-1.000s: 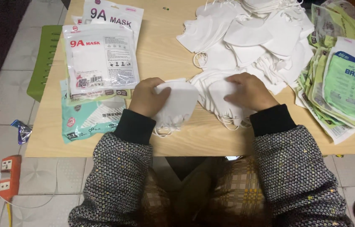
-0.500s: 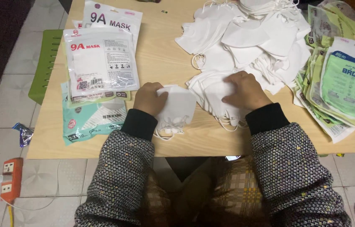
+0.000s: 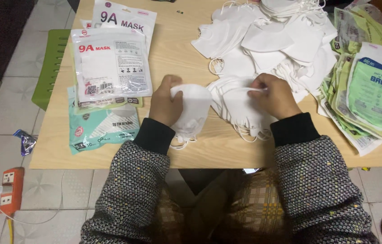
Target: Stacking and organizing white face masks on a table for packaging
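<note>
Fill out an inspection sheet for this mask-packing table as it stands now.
Surface: wooden table, bare at centre.
Job's things: small stack of white masks; loose mask pile.
Clutter: sealed white packets, teal packets, green pouches.
Hands: left hand grips the small stack; right hand pinches a mask on the pile before it.
Cables: orange power strip with lead on floor.
Surroundings: tiled floor, green stool.

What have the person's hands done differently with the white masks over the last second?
The left hand has curled up around a small stack of white masks, lifting its near edge. The right hand, which lay flat on the mask pile, now pinches the top of one mask. The packets on the left and the green bags on the right stayed put.
</note>
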